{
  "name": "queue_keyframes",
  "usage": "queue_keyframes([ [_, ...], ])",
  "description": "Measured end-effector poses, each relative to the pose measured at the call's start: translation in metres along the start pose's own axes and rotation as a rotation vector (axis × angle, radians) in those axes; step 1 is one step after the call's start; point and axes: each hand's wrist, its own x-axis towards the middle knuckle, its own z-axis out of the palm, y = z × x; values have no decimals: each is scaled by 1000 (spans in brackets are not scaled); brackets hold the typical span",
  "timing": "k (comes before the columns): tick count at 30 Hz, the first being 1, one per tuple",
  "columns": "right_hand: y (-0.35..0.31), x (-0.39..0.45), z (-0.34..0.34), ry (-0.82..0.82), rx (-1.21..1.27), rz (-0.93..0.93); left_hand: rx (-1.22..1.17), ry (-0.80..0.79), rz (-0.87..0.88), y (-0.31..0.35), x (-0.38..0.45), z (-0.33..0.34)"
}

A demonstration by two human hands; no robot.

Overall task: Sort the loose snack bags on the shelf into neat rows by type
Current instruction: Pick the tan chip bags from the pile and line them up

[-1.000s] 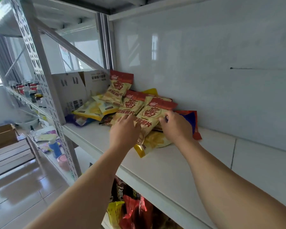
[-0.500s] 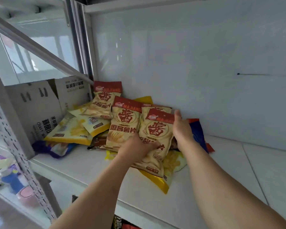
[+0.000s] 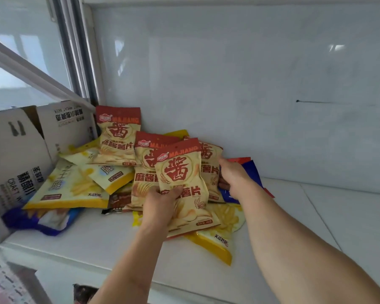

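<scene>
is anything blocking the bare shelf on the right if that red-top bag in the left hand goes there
Mostly clear. The left hand grips the red-top bag; the right hand and its forearm reach across that side, onto the blue bags. Beyond them the white shelf shows nothing in the way.

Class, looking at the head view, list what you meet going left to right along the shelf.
White printed cardboard box → pale yellow-edged fries bag → left hand gripping red-topped cream chip bag → right hand → bare white shelf.

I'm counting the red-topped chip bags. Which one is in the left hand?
The front red-topped bag, the nearest one, overlapping the others. The left hand grips its lower edge; the other three lean behind it, toward the wall.
</scene>
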Motion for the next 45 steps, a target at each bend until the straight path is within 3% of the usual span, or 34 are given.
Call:
queue_keyframes([
  [5,4,7,1,-61,-71,1,22,7,33,-1,2,0],
  [10,3,-3,-7,-132,114,-73,116,3,167,10,-5,2],
  [14,6,-15,-26,-98,218,-125,148,-39,236,23,-20,12],
  [20,10,-41,-71,-50,286,-183,-12,-212,149,26,-52,40],
  [31,53,-87,-267,146,287,-249,-132,-512,-6,2,-161,166],
  [38,89,-98,-393,253,271,-238,-189,-600,-10,-23,-224,261],
  [45,98,-87,-475,314,298,-238,-174,-685,-32,-33,-244,337],
])
